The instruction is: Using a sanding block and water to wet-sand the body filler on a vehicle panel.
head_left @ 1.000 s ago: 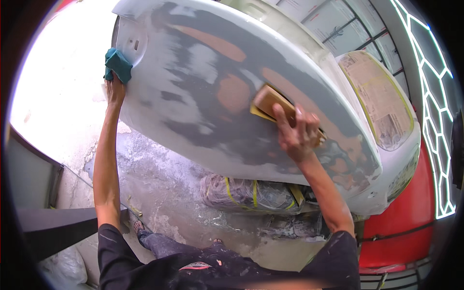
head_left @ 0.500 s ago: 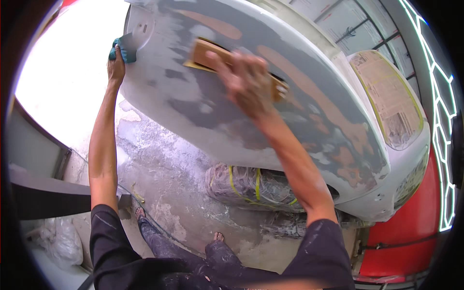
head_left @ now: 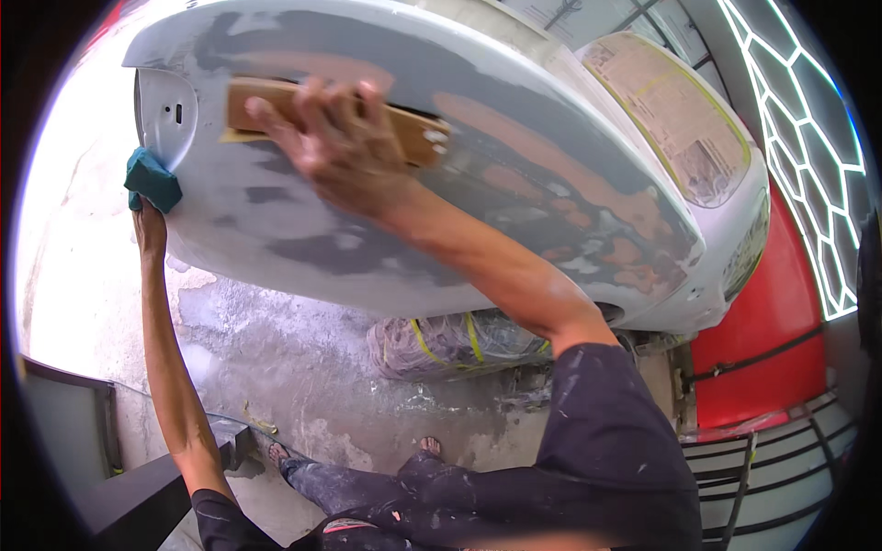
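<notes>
A long brown sanding block lies flat on a car body panel, with yellowish sandpaper showing at its left end. My right hand is closed over the block from above, fingers spread along its top and slightly blurred. The panel is patchy white, grey and tan, with a smooth, dusty look. At its left edge, below a recess with a small slot, my left hand grips a teal cloth. The cloth hides most of those fingers.
Below the panel sits a wheel wrapped in plastic with yellow tape. Paper masks a car window at the right. A red panel and glowing light strips stand beyond it. A dark beam juts in at lower left, near a hose on the floor.
The view has shifted, and the panel sits further left in it. My right hand and the block remain on the panel; the teal cloth now sits lower along its left edge.
</notes>
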`<state>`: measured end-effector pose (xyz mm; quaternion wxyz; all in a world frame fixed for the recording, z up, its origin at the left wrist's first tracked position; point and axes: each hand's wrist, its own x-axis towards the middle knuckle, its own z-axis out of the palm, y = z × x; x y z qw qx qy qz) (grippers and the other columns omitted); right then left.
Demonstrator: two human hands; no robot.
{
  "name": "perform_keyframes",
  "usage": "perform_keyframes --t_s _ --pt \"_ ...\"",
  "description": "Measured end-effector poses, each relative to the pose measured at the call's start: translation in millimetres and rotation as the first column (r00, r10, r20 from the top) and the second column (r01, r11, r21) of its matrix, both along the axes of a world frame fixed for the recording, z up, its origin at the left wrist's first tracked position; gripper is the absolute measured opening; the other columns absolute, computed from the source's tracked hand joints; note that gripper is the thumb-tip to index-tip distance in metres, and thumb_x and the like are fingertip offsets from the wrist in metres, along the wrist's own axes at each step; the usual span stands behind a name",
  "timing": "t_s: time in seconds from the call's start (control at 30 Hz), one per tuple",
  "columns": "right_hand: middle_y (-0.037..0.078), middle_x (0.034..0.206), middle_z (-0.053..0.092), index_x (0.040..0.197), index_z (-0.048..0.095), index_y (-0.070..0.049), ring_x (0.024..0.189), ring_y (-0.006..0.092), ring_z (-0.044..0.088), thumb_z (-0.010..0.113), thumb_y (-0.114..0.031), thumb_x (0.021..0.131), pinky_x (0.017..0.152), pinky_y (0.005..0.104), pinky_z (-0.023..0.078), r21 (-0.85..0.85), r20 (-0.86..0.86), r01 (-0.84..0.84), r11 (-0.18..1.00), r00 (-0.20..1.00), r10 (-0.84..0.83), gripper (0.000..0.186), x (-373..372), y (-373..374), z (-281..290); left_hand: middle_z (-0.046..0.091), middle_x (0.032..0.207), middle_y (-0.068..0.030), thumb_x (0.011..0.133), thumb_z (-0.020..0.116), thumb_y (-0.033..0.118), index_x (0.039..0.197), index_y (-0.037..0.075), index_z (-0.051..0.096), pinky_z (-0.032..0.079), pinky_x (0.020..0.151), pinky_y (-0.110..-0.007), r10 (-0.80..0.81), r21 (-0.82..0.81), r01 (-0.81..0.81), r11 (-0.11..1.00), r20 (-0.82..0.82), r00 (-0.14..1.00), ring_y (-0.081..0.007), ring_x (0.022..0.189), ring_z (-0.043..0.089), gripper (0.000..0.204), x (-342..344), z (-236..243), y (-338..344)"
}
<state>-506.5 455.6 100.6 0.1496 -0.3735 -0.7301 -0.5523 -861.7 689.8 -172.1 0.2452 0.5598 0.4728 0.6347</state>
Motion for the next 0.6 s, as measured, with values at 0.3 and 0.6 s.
perform_keyframes --t_s 0.3,0.6 --pt "0.006 0.118 0.057 0.153 0.061 -0.033 0.106 0.0221 0.053 0.061 -0.028 0.100 0.099 0.0445 0.043 0.024 -0.032 -0.087 0.996 0.996 0.087 0.053 101 -54 -17 0.046 0.161 -0.0189 0.110 0.028 0.067 0.162 0.006 0.038 0.028 0.125 -0.046 -0.044 -0.192 0.023 0.981 -0.109 0.993 -0.0328 0.152 0.036 0.081 -37 30 16" --pt "0.005 0.125 0.060 0.153 0.060 -0.039 0.111 0.0233 0.055 0.064 -0.031 0.104 0.098 0.0427 0.046 -0.002 -0.119 0.266 0.964 0.957 -0.265 0.049 372 -282 9 0.041 0.168 -0.0176 0.106 0.026 0.077 0.168 0.008 0.031 0.025 0.129 -0.047 0.070 -0.239 -0.098 0.966 -0.124 0.990 -0.0326 0.159 0.032 0.094 -13 60 -21"
